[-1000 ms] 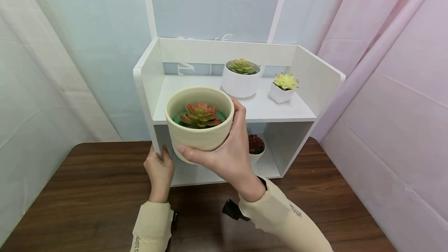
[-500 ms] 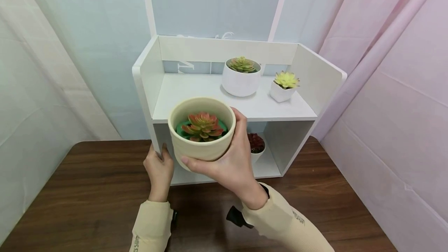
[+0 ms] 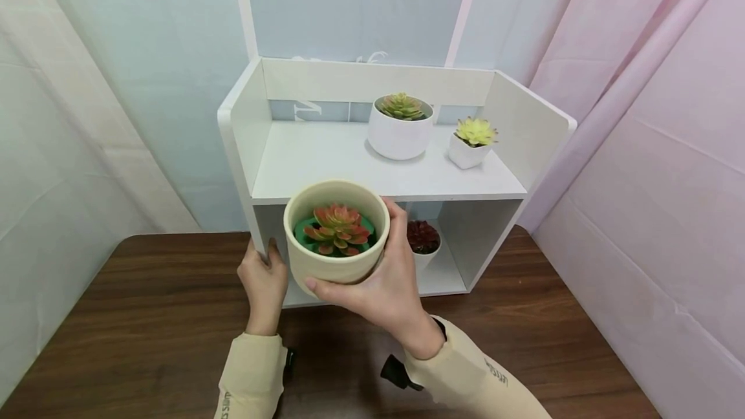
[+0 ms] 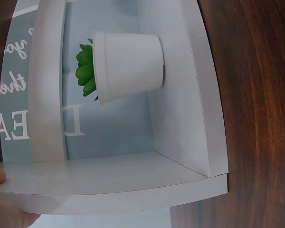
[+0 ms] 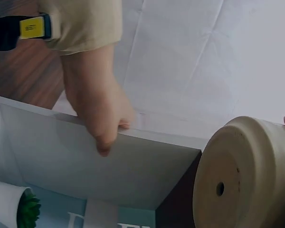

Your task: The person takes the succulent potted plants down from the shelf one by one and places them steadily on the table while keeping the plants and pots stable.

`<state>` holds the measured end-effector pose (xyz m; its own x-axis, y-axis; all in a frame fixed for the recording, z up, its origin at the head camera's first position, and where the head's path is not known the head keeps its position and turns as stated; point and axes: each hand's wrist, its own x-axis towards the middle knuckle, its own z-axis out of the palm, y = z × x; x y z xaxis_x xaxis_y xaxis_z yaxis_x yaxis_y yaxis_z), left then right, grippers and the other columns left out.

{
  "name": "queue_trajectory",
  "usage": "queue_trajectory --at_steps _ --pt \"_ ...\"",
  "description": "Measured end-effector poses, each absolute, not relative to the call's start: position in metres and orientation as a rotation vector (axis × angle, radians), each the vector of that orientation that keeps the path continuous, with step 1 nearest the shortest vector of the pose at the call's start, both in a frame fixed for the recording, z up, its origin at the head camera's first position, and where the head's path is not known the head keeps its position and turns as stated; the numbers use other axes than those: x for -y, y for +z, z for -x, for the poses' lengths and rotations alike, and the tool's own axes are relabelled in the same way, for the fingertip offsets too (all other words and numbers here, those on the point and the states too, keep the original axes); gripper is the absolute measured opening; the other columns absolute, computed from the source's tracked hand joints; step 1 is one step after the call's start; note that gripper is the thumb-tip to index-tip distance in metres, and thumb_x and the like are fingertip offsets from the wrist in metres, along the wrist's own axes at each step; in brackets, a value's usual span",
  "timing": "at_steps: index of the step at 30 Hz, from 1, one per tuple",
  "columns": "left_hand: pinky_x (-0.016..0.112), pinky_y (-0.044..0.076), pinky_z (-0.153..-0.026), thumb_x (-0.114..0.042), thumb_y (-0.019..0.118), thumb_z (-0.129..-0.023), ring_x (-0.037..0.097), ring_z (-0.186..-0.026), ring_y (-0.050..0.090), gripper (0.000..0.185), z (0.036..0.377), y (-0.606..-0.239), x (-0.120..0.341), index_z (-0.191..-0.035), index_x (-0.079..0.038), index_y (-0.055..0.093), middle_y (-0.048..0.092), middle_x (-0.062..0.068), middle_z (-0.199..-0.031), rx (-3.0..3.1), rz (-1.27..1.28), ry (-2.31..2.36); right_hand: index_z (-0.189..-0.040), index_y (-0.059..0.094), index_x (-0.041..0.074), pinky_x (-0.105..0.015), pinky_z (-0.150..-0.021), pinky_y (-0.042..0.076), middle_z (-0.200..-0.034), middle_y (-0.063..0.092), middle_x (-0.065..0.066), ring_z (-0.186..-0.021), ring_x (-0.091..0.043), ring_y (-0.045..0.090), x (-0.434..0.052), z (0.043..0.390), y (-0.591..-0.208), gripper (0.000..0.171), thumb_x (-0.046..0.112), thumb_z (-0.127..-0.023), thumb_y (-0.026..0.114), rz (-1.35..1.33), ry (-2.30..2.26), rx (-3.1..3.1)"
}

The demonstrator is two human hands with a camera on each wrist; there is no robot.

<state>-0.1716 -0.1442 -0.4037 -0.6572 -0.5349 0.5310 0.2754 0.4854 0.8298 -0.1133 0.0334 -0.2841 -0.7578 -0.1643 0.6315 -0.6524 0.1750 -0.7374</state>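
Note:
My right hand (image 3: 391, 286) grips a cream flowerpot (image 3: 334, 270) from its right side, thumb across the front. A red-green succulent (image 3: 339, 228) sits inside it. The pot is held in the air before the white shelf unit (image 3: 326, 147), tilted so its opening faces me; its base with a drain hole shows in the right wrist view. My left hand (image 3: 264, 286) pinches the front edge of the shelf's left side panel (image 5: 147, 159), thumb on the inner face. In the left wrist view a white pot (image 4: 130, 64) with a green plant stands in the lower compartment, hidden in the head view.
On the top shelf stand a round white pot (image 3: 399, 138) and a small faceted white pot (image 3: 467, 152) with succulents. A dark red plant (image 3: 423, 236) in a white pot is in the lower compartment. The brown wooden table (image 3: 145, 315) carries the shelf unit; curtains hang around.
The cream flowerpot has moved down and tipped further toward me, its opening showing more. My right hand went down with it. My left hand keeps its hold on the panel.

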Motion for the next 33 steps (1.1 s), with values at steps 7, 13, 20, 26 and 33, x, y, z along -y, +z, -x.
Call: queue_trajectory --at_steps 7,13,20,26,33 --pt "0.057 0.051 -0.065 0.002 0.053 -0.092 0.045 -0.082 0.067 0.021 0.172 -0.405 0.144 -0.111 0.006 0.062 0.068 0.03 -0.098 1.905 -0.216 -1.271 -0.139 0.032 0.019 -0.034 -0.096 0.044 -0.133 0.052 0.006 -0.114 -0.015 0.054 -0.035 0.113 -0.297 0.103 0.023 -0.055 0.091 -0.772 1.598 2.063" --pt "0.058 0.051 -0.065 0.002 0.054 -0.092 0.046 -0.084 0.067 0.021 0.173 -0.405 0.144 -0.11 0.007 0.062 0.068 0.031 -0.098 1.901 -0.214 -1.265 -0.14 0.032 0.019 -0.035 -0.095 0.045 -0.133 0.051 0.005 -0.114 -0.016 0.054 -0.036 0.113 -0.309 0.103 0.023 -0.055 0.091 -0.781 1.601 2.078" --pt "0.059 0.05 -0.067 0.001 0.053 -0.093 0.048 -0.086 0.066 0.023 0.174 -0.407 0.145 -0.113 0.008 0.061 0.067 0.032 -0.1 1.893 -0.195 -1.257 -0.14 0.031 0.017 -0.034 -0.096 0.045 -0.133 0.052 0.004 -0.115 -0.016 0.054 -0.037 0.113 -0.323 0.105 0.024 -0.055 0.092 -0.769 1.577 2.101" --pt "0.059 0.051 -0.07 0.001 0.053 -0.092 0.047 -0.091 0.066 0.025 0.174 -0.408 0.145 -0.115 0.009 0.061 0.066 0.032 -0.104 1.893 -0.187 -1.26 -0.141 0.03 0.017 -0.035 -0.097 0.045 -0.135 0.05 0.003 -0.116 -0.016 0.054 -0.041 0.114 -0.336 0.105 0.023 -0.057 0.092 -0.771 1.573 2.13" --pt "0.06 0.051 -0.074 0.003 0.053 -0.092 0.047 -0.097 0.064 0.026 0.175 -0.407 0.145 -0.115 0.011 0.06 0.065 0.033 -0.107 1.892 -0.199 -1.275 -0.141 0.031 0.018 -0.034 -0.096 0.045 -0.133 0.052 0.005 -0.114 -0.015 0.056 -0.044 0.116 -0.35 0.104 0.028 -0.057 0.092 -0.704 1.55 2.174"
